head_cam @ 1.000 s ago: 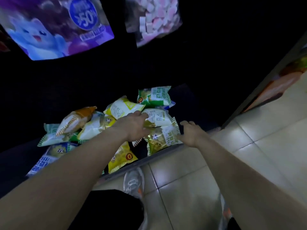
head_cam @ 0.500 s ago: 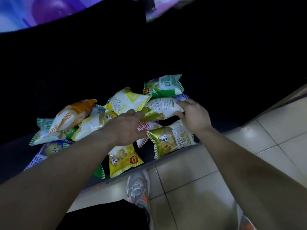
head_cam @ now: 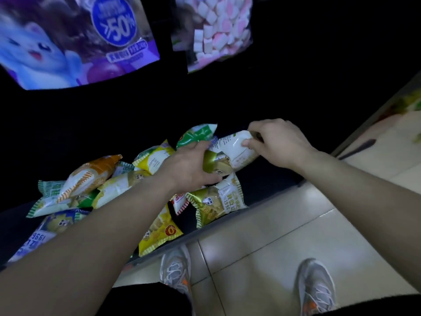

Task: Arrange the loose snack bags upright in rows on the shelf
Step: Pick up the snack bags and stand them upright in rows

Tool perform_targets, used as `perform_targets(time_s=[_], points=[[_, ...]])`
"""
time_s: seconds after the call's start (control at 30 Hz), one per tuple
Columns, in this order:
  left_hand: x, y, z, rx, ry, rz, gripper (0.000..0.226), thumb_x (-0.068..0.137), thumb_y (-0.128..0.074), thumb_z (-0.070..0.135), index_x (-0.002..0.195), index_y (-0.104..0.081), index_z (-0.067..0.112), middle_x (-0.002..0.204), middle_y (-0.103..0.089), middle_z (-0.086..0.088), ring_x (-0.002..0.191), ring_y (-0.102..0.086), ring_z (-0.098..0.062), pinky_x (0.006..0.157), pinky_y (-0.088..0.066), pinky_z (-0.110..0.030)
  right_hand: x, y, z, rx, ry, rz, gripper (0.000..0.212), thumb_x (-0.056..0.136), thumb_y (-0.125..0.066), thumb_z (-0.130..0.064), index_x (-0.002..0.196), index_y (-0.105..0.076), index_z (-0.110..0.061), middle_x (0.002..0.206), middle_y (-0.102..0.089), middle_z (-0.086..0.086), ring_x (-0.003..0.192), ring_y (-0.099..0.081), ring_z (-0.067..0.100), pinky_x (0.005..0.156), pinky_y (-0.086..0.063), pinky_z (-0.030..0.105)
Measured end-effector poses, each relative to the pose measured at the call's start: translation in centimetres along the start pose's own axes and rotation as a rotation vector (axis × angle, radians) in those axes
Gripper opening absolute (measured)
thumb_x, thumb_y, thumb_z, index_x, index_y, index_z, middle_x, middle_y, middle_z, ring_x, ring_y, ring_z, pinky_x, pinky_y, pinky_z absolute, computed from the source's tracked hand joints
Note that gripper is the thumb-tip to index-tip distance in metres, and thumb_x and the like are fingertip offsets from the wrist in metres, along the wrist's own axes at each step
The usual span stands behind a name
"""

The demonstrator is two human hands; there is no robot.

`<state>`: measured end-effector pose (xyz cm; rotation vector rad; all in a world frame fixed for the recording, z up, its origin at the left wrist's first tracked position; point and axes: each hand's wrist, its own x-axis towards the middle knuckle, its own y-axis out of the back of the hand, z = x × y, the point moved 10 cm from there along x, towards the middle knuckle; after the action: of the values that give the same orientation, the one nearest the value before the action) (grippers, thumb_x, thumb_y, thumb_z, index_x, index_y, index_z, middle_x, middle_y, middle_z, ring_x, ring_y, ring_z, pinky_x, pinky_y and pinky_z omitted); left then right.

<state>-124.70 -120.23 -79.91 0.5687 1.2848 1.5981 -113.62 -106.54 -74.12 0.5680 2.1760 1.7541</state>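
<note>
Both hands hold one white-and-gold snack bag [head_cam: 230,153] lifted above the pile. My left hand [head_cam: 189,165] grips its lower gold end and my right hand [head_cam: 278,142] pinches its upper white end. Below lie several loose bags on the dark bottom shelf [head_cam: 257,185]: a green bag [head_cam: 196,134] behind, a yellow-white bag [head_cam: 152,157], an orange bag [head_cam: 91,174], a gold bag [head_cam: 216,201] near the shelf's front edge, a yellow bag [head_cam: 159,231] and a blue bag [head_cam: 38,233] under my left forearm. All lie flat or tilted.
The shelf's front lip [head_cam: 227,224] runs diagonally above the beige tiled floor [head_cam: 273,247]. My two grey sneakers [head_cam: 175,270] stand at the shelf's foot. Above hang a purple cartoon bag [head_cam: 75,39] and a marshmallow bag [head_cam: 216,30]. The shelf's right part is dark.
My right hand has moved from the gold front bag up to the white-and-gold bag. Both hands have closed on that bag and lifted it up and to the right off the pile.
</note>
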Motion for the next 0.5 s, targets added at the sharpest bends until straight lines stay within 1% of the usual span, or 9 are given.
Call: perform_targets(time_s=[0.07,0.17,0.23,0.27,0.3,0.33,0.4,0.43,0.5], points=[[0.2,0.8,2.8,-0.02,-0.048,0.054,0.109,0.067,-0.072,0.069,0.153,-0.017,0.032,0.153,-0.037,0.001,0.138,-0.036,-0.022,0.102,-0.041,-0.037,-1.8,2.1,-0.2,-0.034,-0.007,-0.004,0.03,0.094,-0.054,-0.054,0.079,-0.046,-0.03,0.083,-0.059,-0.006,0.079,-0.056,0.021,0.064,-0.041,0.034],[0.4,1.2,5.8,-0.035,-0.109,0.066,0.105,0.06,-0.077,0.068,0.147,-0.026,0.038,0.137,-0.053,0.004,0.123,-0.051,-0.021,0.091,-0.048,-0.037,-4.1,3.6,0.3,-0.026,-0.033,0.023,0.027,0.093,-0.054,-0.058,0.087,-0.054,-0.032,0.086,-0.063,-0.008,0.081,-0.059,0.019,0.066,-0.047,0.035],[0.6,0.7,7.0,-0.057,-0.14,0.045,0.094,0.06,-0.077,0.067,0.139,-0.036,0.039,0.119,-0.06,0.007,0.104,-0.058,-0.017,0.081,-0.051,-0.037,-5.2,3.6,1.5,0.101,-0.076,0.059,0.03,0.087,-0.058,-0.062,0.096,-0.061,-0.033,0.089,-0.065,-0.01,0.083,-0.063,0.016,0.072,-0.053,0.037],[0.7,0.6,7.3,-0.094,-0.144,0.038,0.09,0.06,-0.078,0.066,0.136,-0.04,0.038,0.114,-0.062,0.009,0.098,-0.059,-0.015,0.079,-0.052,-0.037,-5.6,3.6,2.3,0.243,-0.096,0.091,0.034,0.082,-0.063,-0.064,0.101,-0.063,-0.036,0.091,-0.066,-0.012,0.084,-0.064,0.013,0.075,-0.055,0.038],[0.8,0.5,7.4,-0.153,-0.142,0.032,0.087,0.06,-0.079,0.064,0.134,-0.043,0.037,0.11,-0.062,0.01,0.095,-0.06,-0.013,0.077,-0.052,-0.036,-5.8,3.6,3.2,0.389,-0.119,0.1,0.04,0.077,-0.068,-0.065,0.108,-0.062,-0.039,0.096,-0.066,-0.013,0.086,-0.065,0.01,0.078,-0.056,0.038],[0.9,0.5,7.4,-0.233,-0.141,0.026,0.082,0.063,-0.082,0.059,0.132,-0.046,0.035,0.107,-0.063,0.012,0.093,-0.061,-0.011,0.076,-0.052,-0.033,-6.0,3.4,4.0,0.496,-0.135,0.079,0.054,0.072,-0.074,-0.064,0.118,-0.06,-0.04,0.104,-0.065,-0.014,0.091,-0.065,0.008,0.082,-0.056,0.038],[1.0,0.4,7.5,-0.424,-0.147,0.007,0.07,0.07,-0.085,0.043,0.129,-0.048,0.032,0.106,-0.062,0.016,0.095,-0.064,-0.007,0.076,-0.051,-0.025,-6.6,2.2,5.5,0.494,-0.165,-0.014,0.085,0.064,-0.082,-0.062,0.137,-0.049,-0.036,0.122,-0.06,-0.012,0.107,-0.061,0.009,0.094,-0.051,0.036],[0.9,0.4,7.6,-0.514,-0.151,-0.02,0.066,0.074,-0.084,0.036,0.129,-0.048,0.031,0.108,-0.062,0.017,0.098,-0.064,-0.004,0.079,-0.052,-0.022,-7.1,1.6,5.9,0.457,-0.163,-0.059,0.093,0.06,-0.086,-0.059,0.14,-0.047,-0.034,0.127,-0.059,-0.011,0.114,-0.058,0.01,0.099,-0.048,0.035],[2.2,-1.7,10.8,-0.618,-0.172,-0.141,0.065,0.078,-0.082,0.026,0.132,-0.046,0.029,0.117,-0.062,0.017,0.102,-0.063,0.003,0.085,-0.052,-0.018,-9.1,0.9,9.6,0.464,-0.203,-0.09,0.095,0.055,-0.09,-0.057,0.138,-0.049,-0.034,0.125,-0.061,-0.013,0.115,-0.057,0.008,0.1,-0.047,0.033]])
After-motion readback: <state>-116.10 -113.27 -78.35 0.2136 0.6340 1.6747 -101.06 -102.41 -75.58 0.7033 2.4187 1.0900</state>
